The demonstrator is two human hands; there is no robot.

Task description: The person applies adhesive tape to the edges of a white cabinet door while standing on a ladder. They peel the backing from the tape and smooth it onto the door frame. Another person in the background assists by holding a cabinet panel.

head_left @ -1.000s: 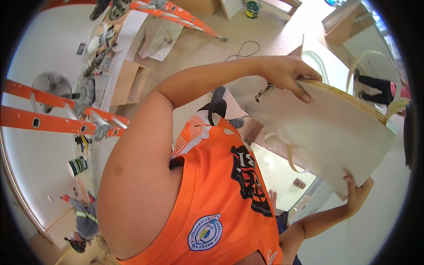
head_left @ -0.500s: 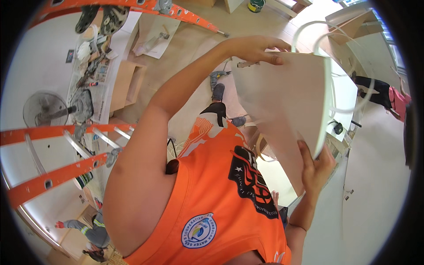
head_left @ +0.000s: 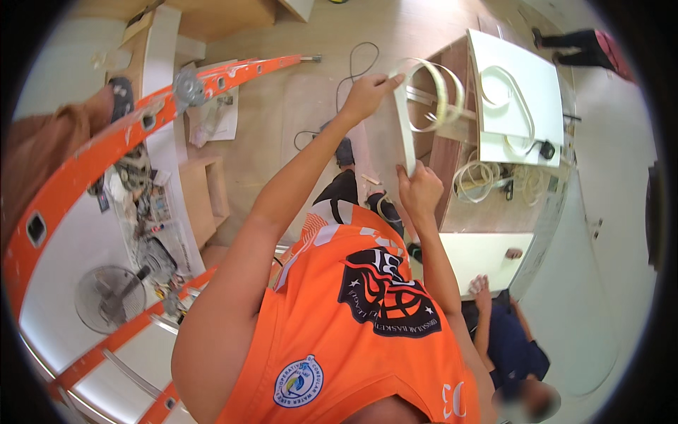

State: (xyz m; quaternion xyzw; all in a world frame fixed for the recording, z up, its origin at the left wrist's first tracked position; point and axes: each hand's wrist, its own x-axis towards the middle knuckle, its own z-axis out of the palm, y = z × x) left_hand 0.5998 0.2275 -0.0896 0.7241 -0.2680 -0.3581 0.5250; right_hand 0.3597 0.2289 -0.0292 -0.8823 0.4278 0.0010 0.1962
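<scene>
A pale board (head_left: 405, 138) is held upright in front of me, seen almost edge-on, so its broad faces are mostly hidden. At its far end my left hand (head_left: 372, 97) is closed on it, thumb and fingers near the edge. My right hand (head_left: 421, 189) grips the near end, fingers curled round it. From the far end a thin whitish edging strip (head_left: 443, 93) curls away to the right in loose loops. Whether the strip is fixed along the whole edge I cannot tell.
To the right, a white panel (head_left: 519, 63) lies on a wooden cabinet with more coiled strip (head_left: 477, 180) and a black round object (head_left: 546, 150). A co-worker in dark blue (head_left: 515, 343) is at lower right. An orange ladder (head_left: 148, 120), someone's leg (head_left: 63, 138) and a fan (head_left: 111, 300) are left.
The board has turned from showing its broad face to nearly edge-on. Both hands have moved left with it, my right hand also farther away. The loose strip loops have swung left.
</scene>
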